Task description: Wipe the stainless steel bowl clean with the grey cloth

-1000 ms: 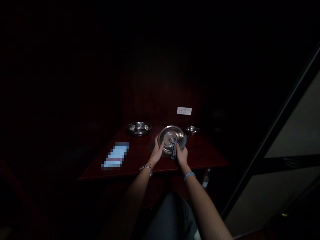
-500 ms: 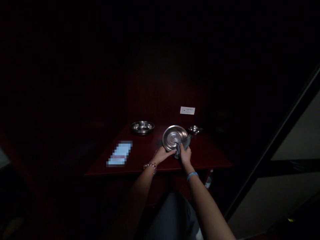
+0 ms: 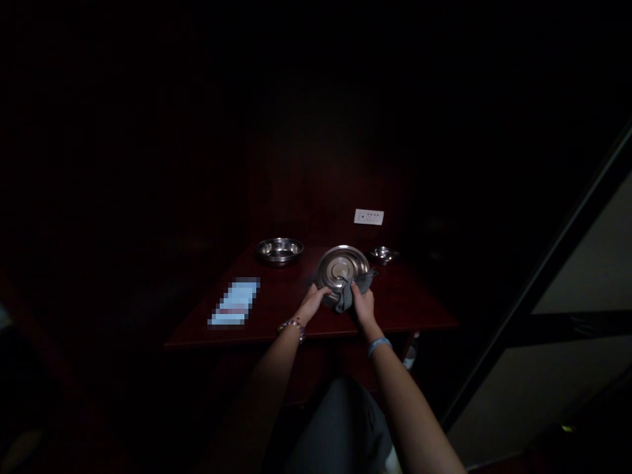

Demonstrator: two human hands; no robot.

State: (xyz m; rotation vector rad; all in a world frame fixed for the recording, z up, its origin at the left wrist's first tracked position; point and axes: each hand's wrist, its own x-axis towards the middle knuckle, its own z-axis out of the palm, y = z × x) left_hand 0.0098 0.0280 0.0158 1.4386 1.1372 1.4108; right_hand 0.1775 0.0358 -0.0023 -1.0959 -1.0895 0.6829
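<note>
Tilted toward me above the dark red table, a round stainless steel basin shows its shiny face. My left hand grips its lower left rim, thumb over the edge. A dark grey cloth is bunched in my right hand, which presses it against the basin's lower right rim. Part of the cloth sticks out to the right of that hand. The fingers of both hands are partly hidden behind the basin and the cloth.
A wide steel bowl stands at the table's back left, a smaller steel dish at the back right. A pixelated bright rectangle lies at left. A white socket panel is on the wall. A bottle stands below the table's right side.
My left hand has shifted slightly left and down along the rim, and the basin has turned a little. The cloth in my right hand has moved slightly down and left.
</note>
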